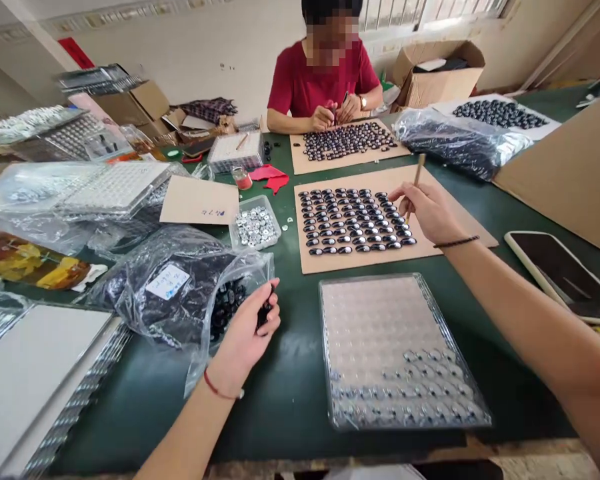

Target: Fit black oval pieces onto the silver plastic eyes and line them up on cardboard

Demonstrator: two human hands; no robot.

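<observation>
Head view: left hand (250, 327) at mouth of plastic bag (180, 287), fingers pinched on dark beads (264, 313). Right hand (427, 212) over far-right edge of cardboard sheet (375, 257), fingers gripping thin wooden stick (417, 179) above rows of dark stones (355, 220). Clear blister tray (395, 353) lies just before sheet, bare green table (290, 347) between tray and bag. Bag's white label (167, 281) handwritten, probably unreadable. Small tub of silver studs (255, 225) left of sheet. Person in red shirt (325, 83) works opposite.
</observation>
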